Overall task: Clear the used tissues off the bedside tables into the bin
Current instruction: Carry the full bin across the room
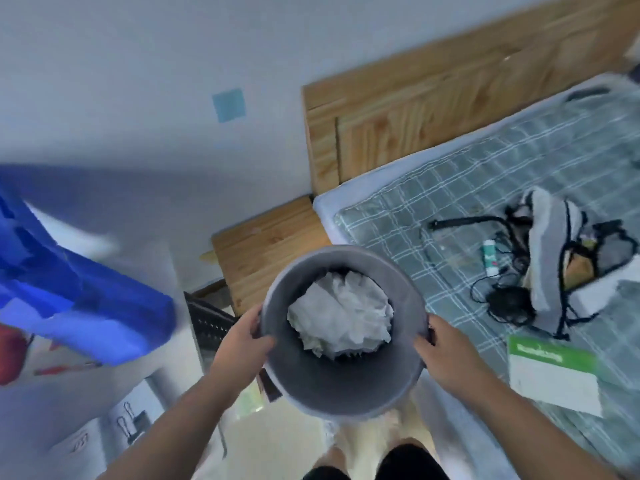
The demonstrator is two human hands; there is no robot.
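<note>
Both hands (pixel 242 341) (pixel 438 348) grip the tissue-filled (pixel 341 313) bin (pixel 332 386)

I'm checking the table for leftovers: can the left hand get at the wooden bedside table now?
Probably not yet: the left hand grips the bin and must let go first; the bedside table beyond looks unobstructed.

The bin (pixel 332 386) looks like matt grey plastic; its tissues (pixel 341 317) are crumpled paper. At 11 o'clock the surface (pixel 266 247) is grained wood, and at 2 o'clock the bedsheet (pixel 485 188) is checked cloth.
</note>
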